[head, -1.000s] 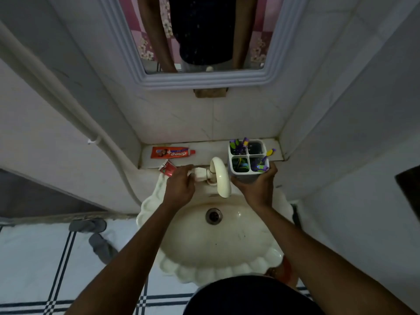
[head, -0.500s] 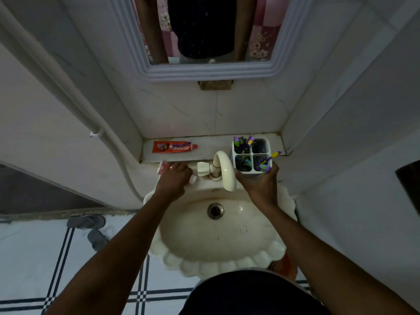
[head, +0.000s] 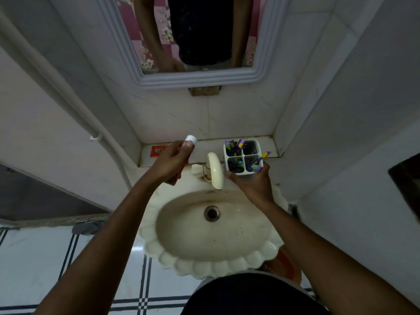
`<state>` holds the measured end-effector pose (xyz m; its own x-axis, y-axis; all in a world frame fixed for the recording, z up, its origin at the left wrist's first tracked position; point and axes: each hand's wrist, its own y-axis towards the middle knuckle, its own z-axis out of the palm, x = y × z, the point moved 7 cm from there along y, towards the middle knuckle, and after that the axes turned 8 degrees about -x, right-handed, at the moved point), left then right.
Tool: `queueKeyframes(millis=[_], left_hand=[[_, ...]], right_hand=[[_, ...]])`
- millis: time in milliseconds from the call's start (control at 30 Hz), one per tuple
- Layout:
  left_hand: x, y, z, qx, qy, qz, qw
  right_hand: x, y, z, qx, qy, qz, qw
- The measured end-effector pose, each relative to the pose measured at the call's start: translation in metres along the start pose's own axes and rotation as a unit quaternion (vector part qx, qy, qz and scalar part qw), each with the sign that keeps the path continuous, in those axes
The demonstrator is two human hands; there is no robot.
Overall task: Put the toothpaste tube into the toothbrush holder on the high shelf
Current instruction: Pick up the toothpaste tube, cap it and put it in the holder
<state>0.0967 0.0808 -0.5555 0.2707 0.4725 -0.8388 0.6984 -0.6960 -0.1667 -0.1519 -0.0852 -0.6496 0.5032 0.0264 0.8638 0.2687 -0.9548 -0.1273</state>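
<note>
Left hand point(head: 169, 163) just left of centre frame, clenched around a red toothpaste tube point(head: 183, 164), white cap point(head: 191, 139) poking up past the fingers toward the wall, lower end of the tube showing below the palm. Right hand point(head: 251, 186) right of centre, grasping the near side of a white four-compartment toothbrush holder point(head: 243, 156) standing on the shelf point(head: 204, 146) at the back of the basin. Purple and yellow brushes in three compartments; back right one looking dark, contents unclear. Tube apart from the holder, cream tap point(head: 214, 170) between them. Second red tube point(head: 159, 151) flat on the shelf, half hidden behind the left hand. Cream scalloped basin point(head: 159, 253) lower centre, mirror point(head: 200, 78) at top.
</note>
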Motion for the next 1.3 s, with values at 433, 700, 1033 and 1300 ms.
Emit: queueKeyframes(millis=[433, 700, 1033, 1300], left_hand=[[-0.174, 0.028, 0.095, 0.008, 0.435, 0.227, 0.871], [-0.179, 0.037, 0.124, -0.006, 0.466, 0.214, 0.859], [-0.135, 0.026, 0.074, -0.166, 0.095, 0.106, 0.976], [-0.037, 0.033, 0.021, -0.157, -0.049, 0.003, 0.986]], right_hand=[[0.003, 0.002, -0.012, 0.085, 0.01, 0.002, 0.996], [0.005, 0.012, -0.02, 0.097, 0.013, 0.001, 0.995], [0.013, 0.026, -0.023, 0.083, 0.052, -0.014, 0.995], [0.019, 0.03, -0.008, 0.044, 0.064, -0.003, 0.997]])
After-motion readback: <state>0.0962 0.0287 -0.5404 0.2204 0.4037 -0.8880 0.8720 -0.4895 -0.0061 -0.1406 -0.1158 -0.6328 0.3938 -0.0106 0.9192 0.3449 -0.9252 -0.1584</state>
